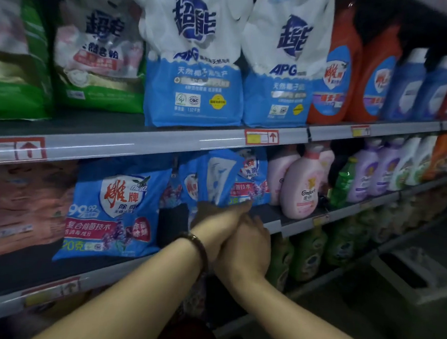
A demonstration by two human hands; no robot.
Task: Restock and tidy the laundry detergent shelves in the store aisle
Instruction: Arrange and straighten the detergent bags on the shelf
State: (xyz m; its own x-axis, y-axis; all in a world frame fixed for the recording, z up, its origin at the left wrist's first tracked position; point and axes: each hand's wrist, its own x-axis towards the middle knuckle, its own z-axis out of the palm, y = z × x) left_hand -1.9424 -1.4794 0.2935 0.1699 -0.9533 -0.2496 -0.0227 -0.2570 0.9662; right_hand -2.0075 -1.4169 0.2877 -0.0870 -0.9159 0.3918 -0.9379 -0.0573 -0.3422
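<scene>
At 9 o'clock a soft pink bag (26, 208) lies slanted on the middle shelf (271, 224), blurred. Beside it, toward the centre, you see a blue detergent bag (110, 214) of glossy, crinkled plastic, leaning back, its lower corner near the shelf's grey metal edge. In front of this bag the dark shelf floor is bare.

At the centre your left hand (213, 221), with a dark bead bracelet (198, 249) on the wrist, reaches under a smaller blue bag (232, 178) that stands upright; the fingertips touch its bottom edge, but I cannot tell if they grasp it or only support it. Your right hand (246, 247) lies just beside and partly under the left one, over the shelf edge; its fingers are hidden, so the grip is not clear.

At 2 o'clock stand smooth, rounded pink bottles (299, 185), with a bare strip of shelf between them and the small bag. At 12 o'clock, on the upper shelf, two white-and-blue bags (195, 61) stand puffy and wrinkled.
</scene>
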